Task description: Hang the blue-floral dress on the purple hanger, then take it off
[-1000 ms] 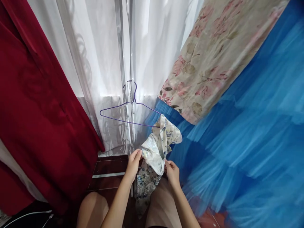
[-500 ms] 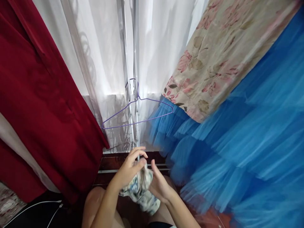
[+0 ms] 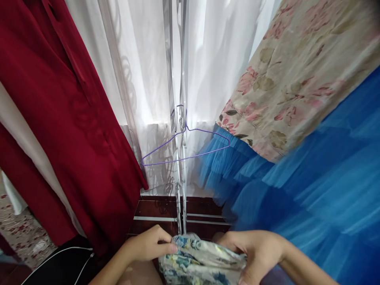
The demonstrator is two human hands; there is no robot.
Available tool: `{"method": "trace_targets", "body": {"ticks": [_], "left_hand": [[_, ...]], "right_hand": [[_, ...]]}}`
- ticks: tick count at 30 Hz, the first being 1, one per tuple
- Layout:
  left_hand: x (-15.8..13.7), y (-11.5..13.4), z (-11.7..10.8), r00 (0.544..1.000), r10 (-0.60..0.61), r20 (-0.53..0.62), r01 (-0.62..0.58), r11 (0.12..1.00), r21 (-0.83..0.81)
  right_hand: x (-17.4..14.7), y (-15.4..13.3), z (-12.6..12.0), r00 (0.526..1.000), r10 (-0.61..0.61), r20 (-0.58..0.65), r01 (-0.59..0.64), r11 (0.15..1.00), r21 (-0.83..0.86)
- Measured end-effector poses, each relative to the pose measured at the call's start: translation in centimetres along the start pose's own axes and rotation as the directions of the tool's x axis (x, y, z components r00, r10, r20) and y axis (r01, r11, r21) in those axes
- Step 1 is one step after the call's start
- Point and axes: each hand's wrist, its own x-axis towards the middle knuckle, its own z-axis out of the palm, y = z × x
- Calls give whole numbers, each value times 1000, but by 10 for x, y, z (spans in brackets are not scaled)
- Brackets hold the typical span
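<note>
A piece of floral cloth (image 3: 202, 259), cream with blue, green and yellow print, is stretched between my two hands above my lap. What kind of garment it is, I cannot tell. My left hand (image 3: 152, 243) pinches its left upper corner between thumb and fingers. Gripping the right end is my right hand (image 3: 258, 253), its fingertips partly behind the cloth. The cloth's lower part runs out of the bottom of the view. Beyond my hands, a bare purple wire hanger (image 3: 185, 159) hangs on a white metal rack (image 3: 177, 79).
Long dark red fabric (image 3: 89, 158) hangs on the left. To the right hang a beige floral garment (image 3: 267, 107) and a blue tulle skirt (image 3: 297, 206). White curtains (image 3: 142, 59) stand behind the rack. A white cable (image 3: 71, 249) lies over a black surface at lower left.
My hands have moved apart and lower, drawing the bunched floral cloth out sideways. My right hand, open before, now grips its right end. The view has shifted slightly.
</note>
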Motion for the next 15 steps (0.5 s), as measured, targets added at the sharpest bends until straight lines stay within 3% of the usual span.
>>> {"method": "trace_targets", "body": {"ticks": [2,4,7,10,12,15], "left_hand": [[-6,16,-18,997,70,-32,-58,959,277],[-11,28,-32,995,95,-24,-75,891,449],[-19,33,-52,995,81,-63,-30,814,581],[-25,28,-79,974,84,-211,73,763,643],[-29,25,-99,942,71,-329,178,725,665],[-33,29,-123,905,44,-423,272,705,655]], "right_hand": [[-16,-32,-2,996,56,-69,-63,993,-99],[-29,-64,-6,992,81,-97,-96,982,-160],[-48,-96,-18,987,74,-140,-103,971,-213],[-61,-102,-33,967,5,-254,-64,973,-224],[-62,-95,-42,921,-96,-376,-1,968,-251],[-58,-79,-49,799,-267,-538,91,939,-331]]}}
